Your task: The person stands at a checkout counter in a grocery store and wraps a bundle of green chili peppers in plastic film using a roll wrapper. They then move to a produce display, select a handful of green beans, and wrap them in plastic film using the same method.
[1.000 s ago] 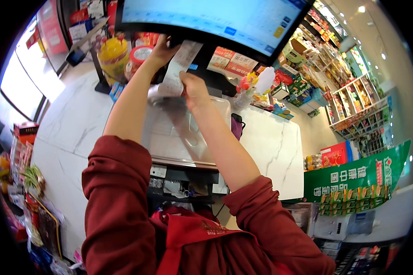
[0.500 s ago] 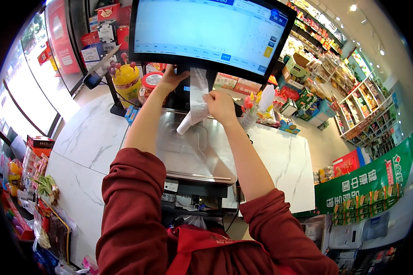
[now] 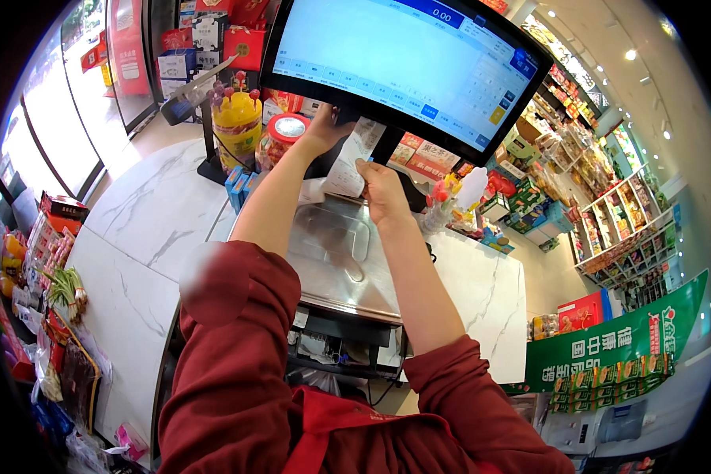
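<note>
**Paper strip's lower end now sits higher over the metal tray**

The strip (image 3: 344, 175) hung lower, its end curled, half a second ago; now it slants between the hands, below the screen (image 3: 407, 67). The right hand (image 3: 382, 191) pinches its right edge. The left hand (image 3: 321, 136) reaches under the screen, fingers partly hidden — I can't tell whether they grip anything. The step looks like drawing the paper out; the next move seems to call for a steady pinch — thin paper tears. Beyond lies the metal tray (image 3: 328, 261).
</note>
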`<state>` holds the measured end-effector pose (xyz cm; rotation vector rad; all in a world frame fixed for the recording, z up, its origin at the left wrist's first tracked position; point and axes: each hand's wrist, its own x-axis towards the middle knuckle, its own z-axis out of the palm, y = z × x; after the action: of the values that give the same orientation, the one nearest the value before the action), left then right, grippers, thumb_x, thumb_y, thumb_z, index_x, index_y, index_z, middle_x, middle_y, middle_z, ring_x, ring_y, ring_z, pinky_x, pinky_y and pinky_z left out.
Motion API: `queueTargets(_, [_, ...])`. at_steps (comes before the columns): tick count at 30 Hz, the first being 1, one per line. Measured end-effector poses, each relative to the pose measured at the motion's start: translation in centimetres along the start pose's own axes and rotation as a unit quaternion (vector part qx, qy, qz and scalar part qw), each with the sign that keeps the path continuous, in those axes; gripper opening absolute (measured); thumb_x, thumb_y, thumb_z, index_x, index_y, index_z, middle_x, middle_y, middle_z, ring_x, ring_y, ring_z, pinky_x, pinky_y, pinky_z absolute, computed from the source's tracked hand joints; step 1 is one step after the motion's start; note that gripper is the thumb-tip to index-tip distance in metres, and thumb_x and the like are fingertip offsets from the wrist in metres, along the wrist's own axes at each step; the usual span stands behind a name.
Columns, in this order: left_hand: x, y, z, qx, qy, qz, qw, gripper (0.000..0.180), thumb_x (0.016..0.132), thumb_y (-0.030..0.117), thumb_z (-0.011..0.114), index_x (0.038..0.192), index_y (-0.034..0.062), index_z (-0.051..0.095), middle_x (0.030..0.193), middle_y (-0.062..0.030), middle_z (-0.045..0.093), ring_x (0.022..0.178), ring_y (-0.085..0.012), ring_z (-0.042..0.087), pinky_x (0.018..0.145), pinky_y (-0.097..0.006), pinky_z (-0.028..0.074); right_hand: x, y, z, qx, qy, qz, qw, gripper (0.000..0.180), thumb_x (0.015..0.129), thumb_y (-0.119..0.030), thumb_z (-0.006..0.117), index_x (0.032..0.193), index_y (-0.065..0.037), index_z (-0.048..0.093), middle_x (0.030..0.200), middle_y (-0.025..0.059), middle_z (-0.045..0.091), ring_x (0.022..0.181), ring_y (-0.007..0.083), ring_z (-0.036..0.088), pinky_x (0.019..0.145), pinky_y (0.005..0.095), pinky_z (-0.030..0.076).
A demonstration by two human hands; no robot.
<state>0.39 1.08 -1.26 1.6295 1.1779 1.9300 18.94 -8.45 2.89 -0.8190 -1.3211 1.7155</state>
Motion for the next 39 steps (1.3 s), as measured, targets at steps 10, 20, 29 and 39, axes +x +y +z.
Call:
queueTargets(10, [0.6,-1.5,-0.6,0.064,-0.008,-0.004,0.998,0.064,0.071,0.012,0.073,0.124,0.0043,0.038,0.115,-0.0136,0.046,0.106,-0.0223,0.046,0.086,-0.032,0.042,1.9,4.7,0.3,0.29,-0.076,0.072,0.951,0.019,0.087,-0.019,0.057,0.098,-0.004,0.056,0.088,0.0047,0.061,0.082,0.0187,0.06,0.079,0.0348,0.047])
queueTargets(20, [0.2,-0.4,-0.8,0.079,0.01,0.014,0.997,0.065,0.066,0.03,0.079,0.111,-0.0003,0.044,0.11,-0.0181,0.046,0.105,-0.0291,0.046,0.09,-0.036,0.038,-6.9,6.0,2.6,0.06,-0.182,0.187,0.964,0.023,0.088,-0.016,0.054,0.094,0.005,0.06,0.085,0.0087,0.062,0.072,0.0156,0.058,0.067,0.0295,0.047])
queueTargets(29, [-0.8,2.3,-0.2,0.08,-0.005,0.031,0.996,0.063,0.069,0.029,0.077,0.113,-0.0009,0.043,0.107,-0.0161,0.051,0.104,-0.0242,0.048,0.085,-0.033,0.04,-20.1,-0.3,-13.0,-0.039,0.035,0.155,0.987,0.023,0.091,-0.016,0.048,0.092,0.006,0.055,0.079,0.0119,0.061,0.071,0.0183,0.059,0.069,0.0309,0.049])
queueTargets(39, [-0.3,8.3,0.0,0.089,-0.021,-0.183,0.979,0.046,0.082,0.038,0.064,0.109,0.0016,0.057,0.099,-0.0097,0.062,0.092,-0.0176,0.057,0.08,-0.028,0.044,-33.3,1.4,-25.6,0.006,0.281,0.107,0.954,0.025,0.09,-0.014,0.051,0.102,0.007,0.055,0.096,0.0122,0.063,0.083,0.0188,0.062,0.075,0.0319,0.05])
